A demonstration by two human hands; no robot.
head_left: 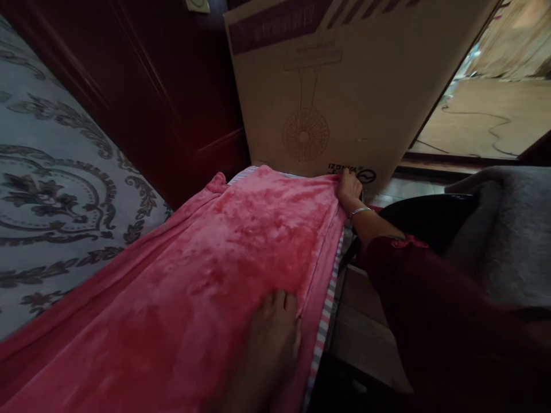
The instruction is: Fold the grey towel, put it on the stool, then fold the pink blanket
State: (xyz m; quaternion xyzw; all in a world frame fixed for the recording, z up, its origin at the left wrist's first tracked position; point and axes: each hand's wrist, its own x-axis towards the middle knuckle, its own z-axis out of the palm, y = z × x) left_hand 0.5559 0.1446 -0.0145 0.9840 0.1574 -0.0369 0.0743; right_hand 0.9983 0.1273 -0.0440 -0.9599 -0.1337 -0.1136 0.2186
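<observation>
A pink plush blanket (206,258) lies spread and folded in layers over a long narrow surface. My right hand (350,186) reaches to its far right corner, with the fingers closed on the blanket's edge. Nearer to me, my left hand (278,327) is on the blanket close to the right-hand fold, fingers together and bent, pinching the cloth there. That hand is dark and partly blurred. Under the blanket, a striped cloth (321,338) in grey, white and pink shows along the right side.
A large cardboard box (365,92) with a fan drawing stands at the far end. Left are a dark red wooden panel (172,86) and patterned wallpaper (55,201). On the right, a grey fluffy cover (516,229) lies beside a black curved object (430,218). A doorway shows a cable (495,117) on the floor.
</observation>
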